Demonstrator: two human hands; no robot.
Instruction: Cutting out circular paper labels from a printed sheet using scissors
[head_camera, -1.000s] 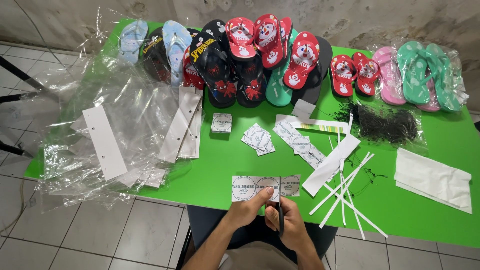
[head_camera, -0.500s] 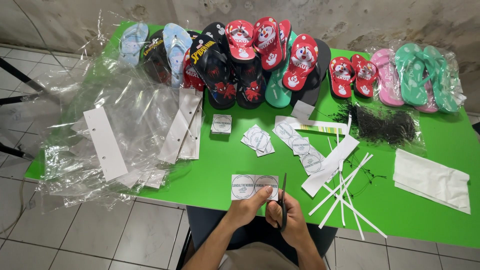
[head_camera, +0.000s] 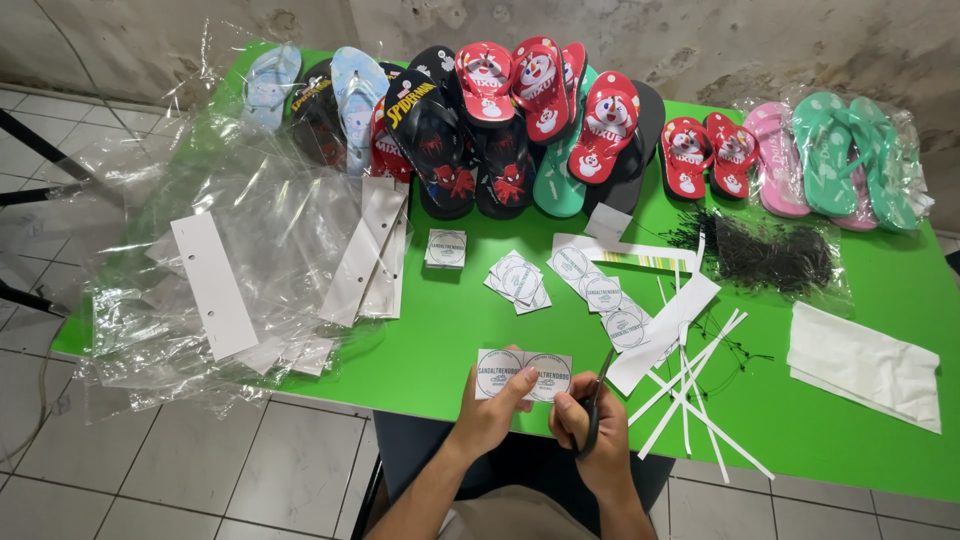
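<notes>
My left hand (head_camera: 490, 412) pinches the lower edge of a white paper strip of round printed labels (head_camera: 523, 374) over the near edge of the green table (head_camera: 440, 330). My right hand (head_camera: 592, 428) grips black scissors (head_camera: 598, 392), blades pointing up just right of the strip. Cut square labels lie in a small stack (head_camera: 446, 248), a loose pile (head_camera: 518, 280) and a row (head_camera: 600, 292) farther back on the table.
Clear plastic bags with white card headers (head_camera: 215, 285) cover the left side. Many flip-flops (head_camera: 500, 120) line the back edge, more in pink and green at the right (head_camera: 830, 155). Black ties (head_camera: 770, 255), white paper trimmings (head_camera: 690, 370) and white sheets (head_camera: 865, 365) lie right.
The label strip is shorter than a second ago, with two labels showing instead of three. My right hand and the scissors have shifted to the strip's right edge.
</notes>
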